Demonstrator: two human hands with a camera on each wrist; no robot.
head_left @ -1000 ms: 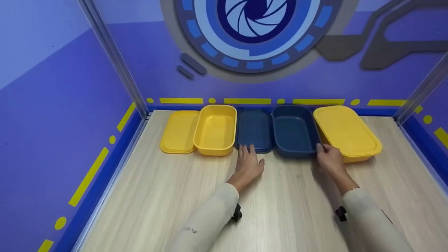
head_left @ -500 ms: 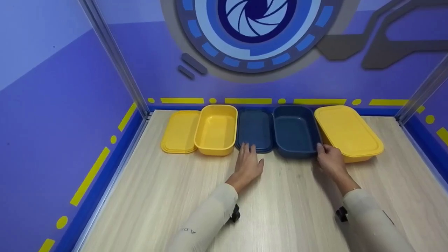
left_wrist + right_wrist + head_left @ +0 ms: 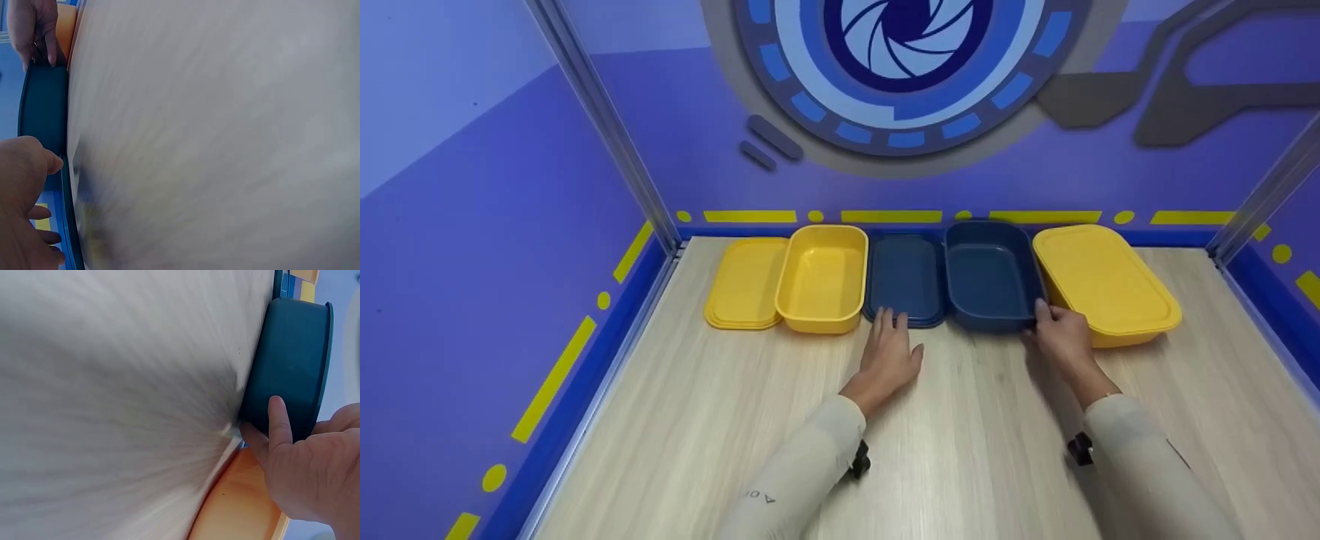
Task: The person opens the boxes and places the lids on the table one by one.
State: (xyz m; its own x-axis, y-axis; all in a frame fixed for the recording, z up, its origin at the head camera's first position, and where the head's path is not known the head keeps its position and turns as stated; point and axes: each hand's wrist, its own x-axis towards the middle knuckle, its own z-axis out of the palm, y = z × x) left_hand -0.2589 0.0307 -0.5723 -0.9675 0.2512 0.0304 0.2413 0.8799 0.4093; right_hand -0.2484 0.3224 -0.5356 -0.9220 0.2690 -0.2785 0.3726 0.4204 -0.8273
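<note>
At the back of the table stands an open dark blue container (image 3: 994, 321), upright. My right hand (image 3: 1065, 341) pinches its near right corner; in the right wrist view, the fingers of that hand (image 3: 315, 467) lie along the wall of the blue container (image 3: 289, 360). A flat dark blue lid (image 3: 906, 277) lies directly left of the container. My left hand (image 3: 889, 361) rests its fingertips on the lid's near edge, with its fingers extended. Right of the blue container sits a yellow container with its lid on (image 3: 1106, 277).
An open yellow container (image 3: 819, 325) and a flat yellow lid (image 3: 746, 281) continue the row on the left. Behind the row rises a printed purple-blue wall (image 3: 675, 135). Bare wooden tabletop (image 3: 960, 450) lies in front of it.
The blue container has shifted slightly toward the back wall, with the right hand moving along, still pinching its corner. The left hand stays almost in place.
</note>
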